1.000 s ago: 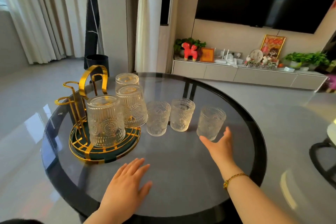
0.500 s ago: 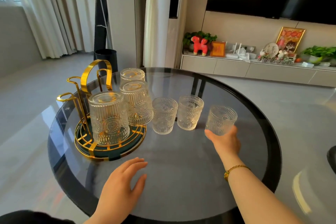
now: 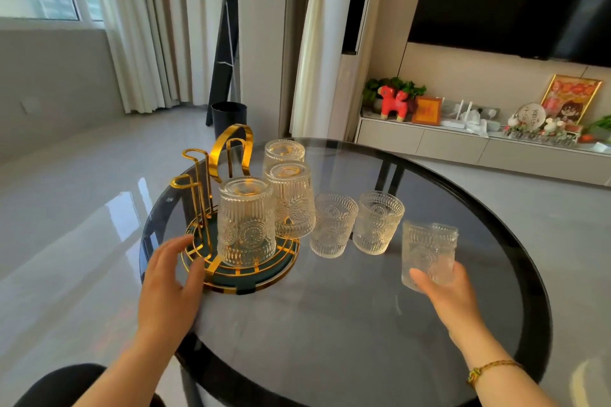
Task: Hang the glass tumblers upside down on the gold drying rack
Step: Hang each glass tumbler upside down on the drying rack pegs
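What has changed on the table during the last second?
The right hand reached the rightmost tumbler, took hold of it and lifted it toward the person. The left hand slid forward from the glass table to the rim of the gold rack. Three hung tumblers and two standing ones stayed put.

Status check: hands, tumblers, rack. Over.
Right hand gripping embossed glass tumbler. Left hand steadying gold drying rack base. Three hung, two upright waiting. Free pegs at rear-left.

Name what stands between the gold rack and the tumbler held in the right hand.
In the head view, two upright tumblers stand between the gold rack and the held tumbler.
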`<action>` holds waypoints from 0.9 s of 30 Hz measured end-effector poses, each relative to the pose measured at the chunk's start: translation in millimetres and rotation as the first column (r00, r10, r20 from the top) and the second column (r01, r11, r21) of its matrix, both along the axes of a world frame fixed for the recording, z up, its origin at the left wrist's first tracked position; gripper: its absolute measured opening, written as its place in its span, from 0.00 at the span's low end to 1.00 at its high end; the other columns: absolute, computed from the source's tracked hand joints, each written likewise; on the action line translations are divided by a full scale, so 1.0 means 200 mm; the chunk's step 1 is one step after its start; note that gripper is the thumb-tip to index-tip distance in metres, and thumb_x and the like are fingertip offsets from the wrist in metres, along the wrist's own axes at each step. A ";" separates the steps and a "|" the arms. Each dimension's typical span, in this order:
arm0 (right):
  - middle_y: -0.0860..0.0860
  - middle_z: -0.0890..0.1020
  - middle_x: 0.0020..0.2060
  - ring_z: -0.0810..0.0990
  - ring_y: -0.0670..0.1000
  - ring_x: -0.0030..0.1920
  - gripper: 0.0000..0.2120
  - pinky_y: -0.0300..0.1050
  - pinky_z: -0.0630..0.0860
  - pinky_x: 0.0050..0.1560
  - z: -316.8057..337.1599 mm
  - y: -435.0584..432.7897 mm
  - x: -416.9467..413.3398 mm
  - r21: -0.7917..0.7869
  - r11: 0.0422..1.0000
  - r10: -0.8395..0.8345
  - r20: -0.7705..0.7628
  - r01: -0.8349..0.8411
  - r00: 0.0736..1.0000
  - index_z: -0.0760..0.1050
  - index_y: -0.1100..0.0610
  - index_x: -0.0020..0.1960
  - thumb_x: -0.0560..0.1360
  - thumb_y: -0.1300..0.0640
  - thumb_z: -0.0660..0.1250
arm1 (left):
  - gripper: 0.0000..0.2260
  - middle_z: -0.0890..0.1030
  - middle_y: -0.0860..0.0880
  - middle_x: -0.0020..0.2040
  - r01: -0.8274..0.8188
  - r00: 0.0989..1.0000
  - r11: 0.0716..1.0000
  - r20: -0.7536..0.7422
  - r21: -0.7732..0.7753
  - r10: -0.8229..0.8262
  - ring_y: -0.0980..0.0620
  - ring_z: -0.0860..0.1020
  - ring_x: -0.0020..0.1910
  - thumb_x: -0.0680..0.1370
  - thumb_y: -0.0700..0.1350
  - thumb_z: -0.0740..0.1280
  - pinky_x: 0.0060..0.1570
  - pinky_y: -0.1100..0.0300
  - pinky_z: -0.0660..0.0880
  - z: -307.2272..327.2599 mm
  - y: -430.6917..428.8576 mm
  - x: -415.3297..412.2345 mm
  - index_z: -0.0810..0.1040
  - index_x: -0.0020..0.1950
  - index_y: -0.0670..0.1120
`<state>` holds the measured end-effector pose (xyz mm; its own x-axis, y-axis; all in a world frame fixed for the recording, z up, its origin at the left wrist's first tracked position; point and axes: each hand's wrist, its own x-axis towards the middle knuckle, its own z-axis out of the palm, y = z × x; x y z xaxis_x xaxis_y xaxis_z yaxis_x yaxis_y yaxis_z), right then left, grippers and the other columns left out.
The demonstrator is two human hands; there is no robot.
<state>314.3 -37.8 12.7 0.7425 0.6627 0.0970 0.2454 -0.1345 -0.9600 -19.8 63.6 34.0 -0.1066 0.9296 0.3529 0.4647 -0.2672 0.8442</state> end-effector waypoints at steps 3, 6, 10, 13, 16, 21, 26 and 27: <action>0.49 0.78 0.45 0.77 0.49 0.46 0.15 0.43 0.70 0.44 0.05 -0.03 -0.02 0.020 0.997 0.071 -0.006 -0.071 0.997 0.72 0.53 0.52 0.67 0.61 0.70 | 0.19 0.69 0.38 0.65 -0.020 0.991 1.000 0.134 -0.020 0.022 0.39 0.68 0.63 0.76 0.39 0.61 0.59 0.43 0.67 0.09 0.09 -0.01 0.63 0.67 0.44; 0.53 0.79 0.49 0.77 0.52 0.49 0.15 0.47 0.71 0.48 0.10 -0.04 -0.04 0.031 0.994 0.104 -0.001 -0.104 0.995 0.72 0.53 0.54 0.68 0.60 0.69 | 0.22 0.65 0.41 0.70 -0.005 0.983 0.999 0.181 0.053 -0.005 0.42 0.65 0.67 0.78 0.40 0.59 0.63 0.45 0.64 0.19 0.15 0.00 0.56 0.70 0.47; 0.53 0.78 0.51 0.76 0.54 0.53 0.17 0.49 0.70 0.53 0.17 -0.05 -0.07 0.035 0.990 0.139 -0.009 -0.139 0.990 0.71 0.54 0.57 0.69 0.58 0.68 | 0.17 0.65 0.42 0.70 0.036 0.999 0.981 -0.045 0.191 -0.028 0.42 0.63 0.68 0.78 0.40 0.59 0.64 0.48 0.62 0.29 0.21 -0.01 0.65 0.67 0.43; 0.52 0.79 0.49 0.76 0.53 0.52 0.15 0.50 0.70 0.54 0.23 -0.04 -0.09 0.038 0.986 0.165 -0.008 -0.164 0.986 0.72 0.54 0.55 0.69 0.58 0.68 | 0.12 0.72 0.39 0.65 0.078 0.988 0.973 -0.150 0.216 -0.046 0.41 0.66 0.67 0.77 0.38 0.61 0.63 0.45 0.64 0.32 0.24 -0.03 0.73 0.60 0.39; 0.48 0.79 0.45 0.77 0.49 0.48 0.11 0.46 0.70 0.50 0.29 -0.03 -0.12 0.054 0.983 0.178 -0.002 -0.178 0.984 0.72 0.51 0.50 0.69 0.58 0.68 | 0.09 0.76 0.37 0.60 0.082 0.983 0.972 -0.181 0.219 -0.042 0.37 0.73 0.59 0.75 0.38 0.64 0.56 0.45 0.70 0.35 0.24 -0.05 0.77 0.53 0.36; 0.48 0.79 0.45 0.77 0.47 0.47 0.16 0.45 0.71 0.50 0.40 0.00 -0.14 0.048 0.979 0.200 0.011 -0.200 0.980 0.71 0.56 0.55 0.68 0.58 0.68 | 0.06 0.79 0.35 0.54 0.135 0.973 0.950 -0.221 0.281 -0.073 0.34 0.78 0.47 0.71 0.35 0.68 0.45 0.51 0.72 0.35 0.19 -0.07 0.79 0.47 0.35; 0.55 0.79 0.49 0.77 0.53 0.48 0.21 0.47 0.73 0.50 0.57 0.08 -0.17 0.061 0.968 0.243 0.035 -0.245 0.969 0.69 0.61 0.59 0.68 0.61 0.68 | 0.07 0.80 0.35 0.54 0.129 0.967 0.909 -0.253 0.395 -0.028 0.33 0.78 0.51 0.73 0.36 0.66 0.48 0.44 0.73 0.31 0.13 -0.06 0.79 0.49 0.36; 0.55 0.79 0.49 0.77 0.53 0.48 0.20 0.46 0.72 0.50 0.62 0.11 -0.18 0.063 0.967 0.244 0.053 -0.247 0.968 0.70 0.61 0.58 0.68 0.61 0.68 | 0.09 0.80 0.35 0.54 0.143 0.963 0.894 -0.270 0.424 -0.025 0.33 0.77 0.53 0.73 0.36 0.64 0.50 0.42 0.72 0.30 0.12 -0.06 0.79 0.51 0.36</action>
